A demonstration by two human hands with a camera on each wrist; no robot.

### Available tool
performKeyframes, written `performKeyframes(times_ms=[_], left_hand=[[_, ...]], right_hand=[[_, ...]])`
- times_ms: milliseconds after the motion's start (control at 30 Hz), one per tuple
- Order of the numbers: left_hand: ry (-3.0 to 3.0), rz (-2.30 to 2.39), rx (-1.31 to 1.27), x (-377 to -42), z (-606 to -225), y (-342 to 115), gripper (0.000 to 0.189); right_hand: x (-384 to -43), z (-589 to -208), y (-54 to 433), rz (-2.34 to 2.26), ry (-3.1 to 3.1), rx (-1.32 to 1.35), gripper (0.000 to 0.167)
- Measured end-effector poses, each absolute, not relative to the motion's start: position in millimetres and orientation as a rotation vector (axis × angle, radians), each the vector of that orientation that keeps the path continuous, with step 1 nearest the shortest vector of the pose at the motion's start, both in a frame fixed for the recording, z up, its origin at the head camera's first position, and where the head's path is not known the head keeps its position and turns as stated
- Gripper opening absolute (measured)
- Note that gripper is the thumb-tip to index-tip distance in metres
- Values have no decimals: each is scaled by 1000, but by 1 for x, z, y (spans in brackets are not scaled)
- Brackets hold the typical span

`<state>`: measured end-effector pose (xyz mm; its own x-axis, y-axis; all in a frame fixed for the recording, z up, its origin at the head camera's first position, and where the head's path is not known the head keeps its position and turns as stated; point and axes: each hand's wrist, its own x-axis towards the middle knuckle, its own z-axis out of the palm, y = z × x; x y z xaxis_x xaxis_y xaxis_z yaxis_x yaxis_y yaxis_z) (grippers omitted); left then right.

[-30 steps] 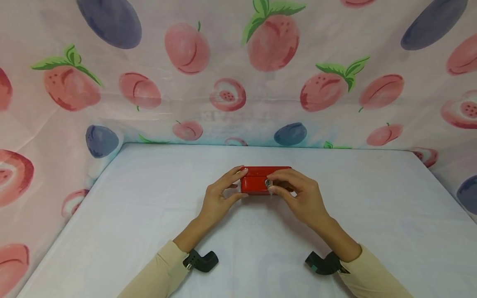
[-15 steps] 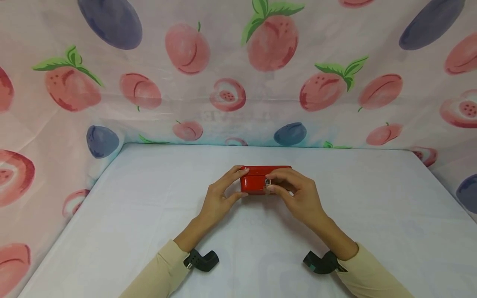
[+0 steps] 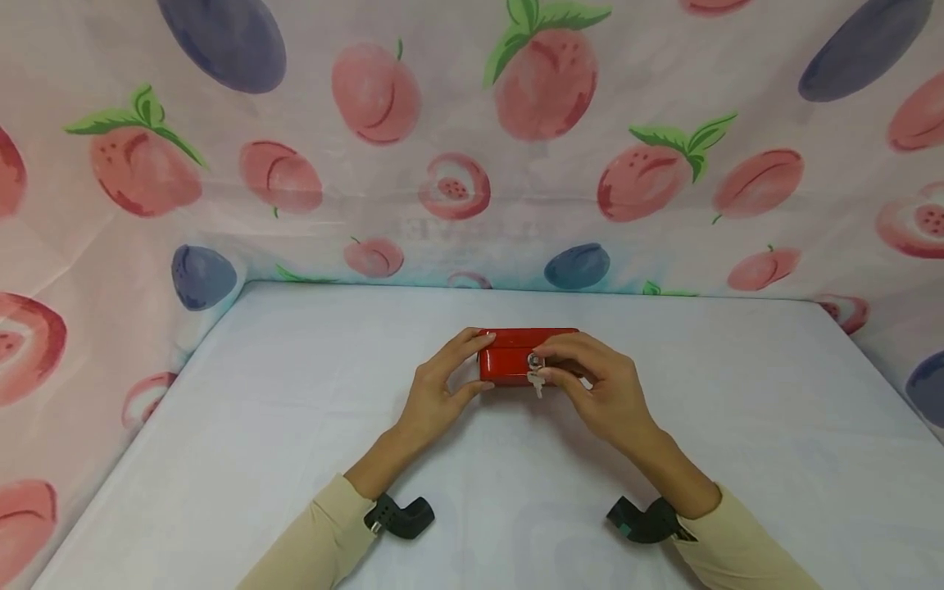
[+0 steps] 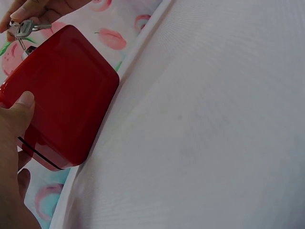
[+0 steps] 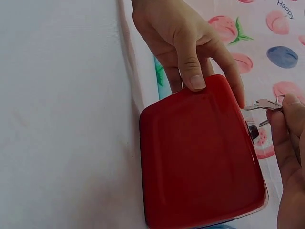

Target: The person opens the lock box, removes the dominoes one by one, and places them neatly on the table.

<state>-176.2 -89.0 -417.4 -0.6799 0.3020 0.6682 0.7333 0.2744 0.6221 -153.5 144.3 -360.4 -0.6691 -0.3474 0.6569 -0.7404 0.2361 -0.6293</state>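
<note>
A red metal cash box (image 3: pixel 505 363) stands on the white table, its lock (image 5: pixel 252 131) facing up in the head view. My left hand (image 3: pixel 435 389) grips the box's left end, thumb on the near face and fingers on the far side. Between thumb and forefinger, my right hand (image 3: pixel 601 385) pinches a small ring of keys (image 3: pixel 536 378) over the lock. One key (image 5: pixel 264 123) points at the lock; I cannot tell whether its tip is inside. Another key (image 5: pixel 257 104) sticks out beside it. The right hand hides the box's right end.
The white-covered table (image 3: pixel 295 459) spreads around the box. A fruit-printed cloth (image 3: pixel 516 188) rises behind it and at both sides. A black wrist camera (image 3: pixel 398 516) sits at the left wrist and another camera (image 3: pixel 643 520) at the right.
The keys, mostly hidden earlier, now hang in plain sight below my right fingertips. The right hand has shifted slightly. My left hand keeps its grip, and the box stays in place.
</note>
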Motion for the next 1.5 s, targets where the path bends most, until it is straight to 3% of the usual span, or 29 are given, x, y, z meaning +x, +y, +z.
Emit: performKeyframes(times_ms=[1500], left_hand=[[-2114, -1422, -943, -174, -415, -90, 59]], right_hand=[[-161, -366, 146, 1411, -2156, 1028, 34]])
